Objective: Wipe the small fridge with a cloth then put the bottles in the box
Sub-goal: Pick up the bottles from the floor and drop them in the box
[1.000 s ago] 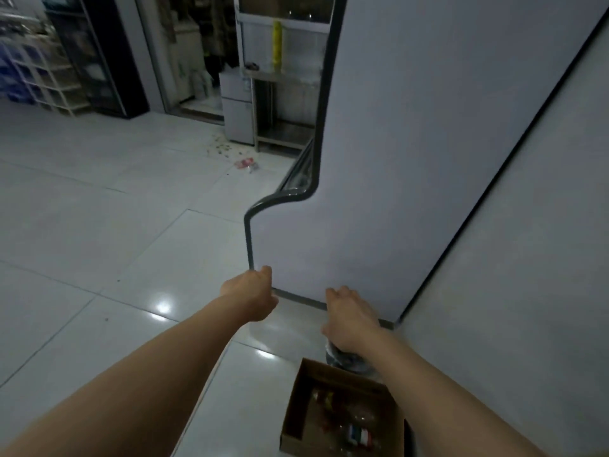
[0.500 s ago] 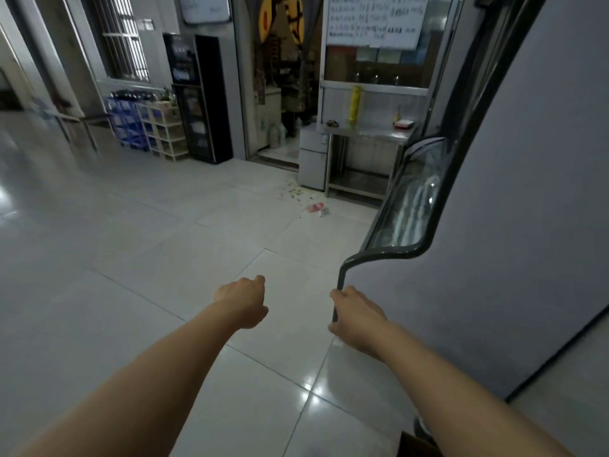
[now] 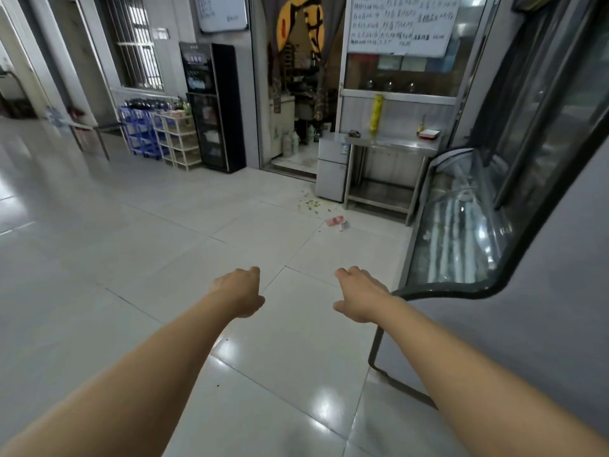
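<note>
Both arms reach out over the tiled floor [image 3: 138, 258], the left hand [image 3: 239, 291] loosely curled and the right hand [image 3: 359, 295] spread a little, neither holding anything. The small fridge [image 3: 331, 171], a pale two-door unit, stands far across the room beside a steel table [image 3: 392, 145], well apart from both hands. A whiteboard [image 3: 400, 23] above carries handwriting too small to read.
</note>
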Demonstrator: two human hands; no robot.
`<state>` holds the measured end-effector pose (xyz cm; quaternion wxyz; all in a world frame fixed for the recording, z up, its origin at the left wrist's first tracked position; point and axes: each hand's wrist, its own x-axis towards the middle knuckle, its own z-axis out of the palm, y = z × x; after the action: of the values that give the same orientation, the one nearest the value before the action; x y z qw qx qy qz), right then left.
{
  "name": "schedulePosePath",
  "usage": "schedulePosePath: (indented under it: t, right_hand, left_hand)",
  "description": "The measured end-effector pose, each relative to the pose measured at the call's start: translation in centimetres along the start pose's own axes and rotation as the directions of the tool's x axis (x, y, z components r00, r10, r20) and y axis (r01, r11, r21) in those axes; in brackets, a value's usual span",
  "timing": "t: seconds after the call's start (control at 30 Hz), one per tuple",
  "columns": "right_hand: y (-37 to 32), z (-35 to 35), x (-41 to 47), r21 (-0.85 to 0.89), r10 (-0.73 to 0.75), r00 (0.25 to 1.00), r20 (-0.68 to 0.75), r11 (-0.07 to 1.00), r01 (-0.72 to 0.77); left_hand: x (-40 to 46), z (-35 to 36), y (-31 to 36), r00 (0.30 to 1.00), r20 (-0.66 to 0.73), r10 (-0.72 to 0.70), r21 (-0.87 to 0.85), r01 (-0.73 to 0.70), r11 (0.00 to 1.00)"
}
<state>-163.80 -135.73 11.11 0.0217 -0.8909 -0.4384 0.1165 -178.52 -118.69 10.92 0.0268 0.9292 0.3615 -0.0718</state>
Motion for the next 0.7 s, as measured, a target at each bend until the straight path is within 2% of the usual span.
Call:
schedulePosePath:
  t: [0.33, 0.5, 0.7]
  right_hand:
    - [0.0, -5.2, 22.7, -0.013, -0.006, 0.999, 0.034, 1.000, 0.006]
    - [0.3, -7.1, 32.5, -0.012, -0.002, 0.999, 0.033, 1.000, 0.003]
    - [0.9, -8.9, 45.4, -0.013, 0.084, 0.996, 0.029, 0.996, -0.084]
  left_hand:
    - [21.0, -5.2, -4.8, 0.998, -0.058, -0.007, 0.018, 0.008, 1.000]
    - [31.0, -5.7, -6.3, 1.000, -0.004, -0.016, 0.016, 0.016, 1.000]
    - [45.6, -7.2, -7.4, 0.995, -0.014, 0.094, 0.026, -0.094, 0.995]
